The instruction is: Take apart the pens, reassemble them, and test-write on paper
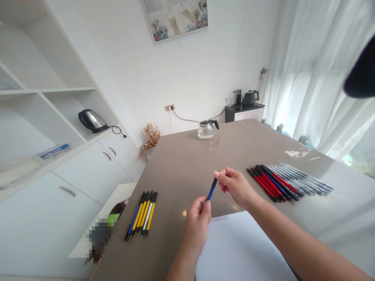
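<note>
Between my two hands, above the table's near middle, a blue pen (210, 193) with a black end is held at a slant. My left hand (198, 218) is closed around its lower blue part. My right hand (233, 184) pinches the black upper end with thumb and fingers. A white sheet of paper (240, 246) lies under my wrists, with small reddish marks along its top edge. On the left lies a row of yellow, white and blue pens (143, 214). To the right of my right hand are red, blue and black pens (274, 183) beside several clear pens (304, 179).
A glass pot (206, 130) with a black handle stands at the far edge of the brown table (178, 164). White shelves hold an electric kettle (93, 121) on the left. A black kettle (249, 97) sits on a small cabinet at the back. White curtains (316, 70) hang right.
</note>
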`<state>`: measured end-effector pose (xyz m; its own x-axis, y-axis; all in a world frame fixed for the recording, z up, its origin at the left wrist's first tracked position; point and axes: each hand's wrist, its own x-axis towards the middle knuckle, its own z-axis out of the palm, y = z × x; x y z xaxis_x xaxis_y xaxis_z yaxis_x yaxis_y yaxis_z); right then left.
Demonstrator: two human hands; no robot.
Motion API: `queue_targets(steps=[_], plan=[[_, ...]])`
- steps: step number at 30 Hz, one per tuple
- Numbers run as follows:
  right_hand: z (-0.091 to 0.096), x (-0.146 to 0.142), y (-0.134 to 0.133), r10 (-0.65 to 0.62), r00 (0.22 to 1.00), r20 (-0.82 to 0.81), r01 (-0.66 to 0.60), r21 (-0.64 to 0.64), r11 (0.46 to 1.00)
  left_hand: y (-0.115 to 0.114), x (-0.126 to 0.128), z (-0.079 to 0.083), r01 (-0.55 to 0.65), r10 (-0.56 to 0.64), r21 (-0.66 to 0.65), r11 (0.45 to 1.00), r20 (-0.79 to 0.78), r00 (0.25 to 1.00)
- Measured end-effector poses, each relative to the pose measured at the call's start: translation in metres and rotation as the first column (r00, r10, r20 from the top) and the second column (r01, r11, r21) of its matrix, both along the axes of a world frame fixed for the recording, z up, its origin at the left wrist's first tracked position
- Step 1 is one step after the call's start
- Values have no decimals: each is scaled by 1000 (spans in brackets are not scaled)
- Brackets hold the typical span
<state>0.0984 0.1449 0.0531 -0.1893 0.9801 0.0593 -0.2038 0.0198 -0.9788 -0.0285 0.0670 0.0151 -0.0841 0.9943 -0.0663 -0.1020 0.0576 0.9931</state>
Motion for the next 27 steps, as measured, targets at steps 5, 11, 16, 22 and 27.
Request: queue_targets(steps=[5, 11, 16, 22, 27], plan=[[6, 1, -2, 85, 995, -51, -86, -22, 996, 1, -1, 2, -7, 7, -4, 1000, 7, 1000], [1, 2, 1, 20, 1000, -24, -19, 12, 1000, 0, 1, 1, 4, -4, 4, 1000, -9, 1000], [2, 1, -1, 76, 997, -25, -76, 6, 997, 0, 0, 0, 3, -3, 7, 1000, -8, 1000], [-1, -1, -1, 7, 1000, 0, -7, 2, 1000, 0, 0, -1, 5, -5, 15, 1000, -41, 999], [2, -1, -2, 61, 997, -53, -62, -22, 998, 0, 0, -1, 10, -9, 11, 1000, -33, 999]])
